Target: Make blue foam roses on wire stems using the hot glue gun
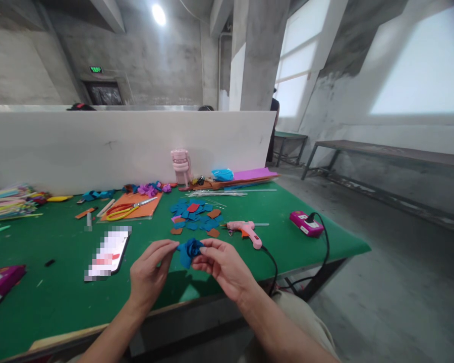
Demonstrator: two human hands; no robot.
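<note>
Both hands hold a small blue foam flower [189,250] above the near edge of the green table [53,297]. My left hand [150,272] pinches its left side with thumb and forefinger. My right hand [222,265] grips its right side from below. Just beyond lies a pile of blue and brown foam petals [195,213]. A pink glue gun [245,230] rests on the table to the right of the petals, its black cord running off the edge.
A phone [109,253] lies left of my hands. Orange scissors [125,208] sit on an orange sheet. A pink bottle [181,167] stands by the white partition [98,146]. A pink power strip [306,223] sits near the right edge. Foam sheets [7,201] are stacked far left.
</note>
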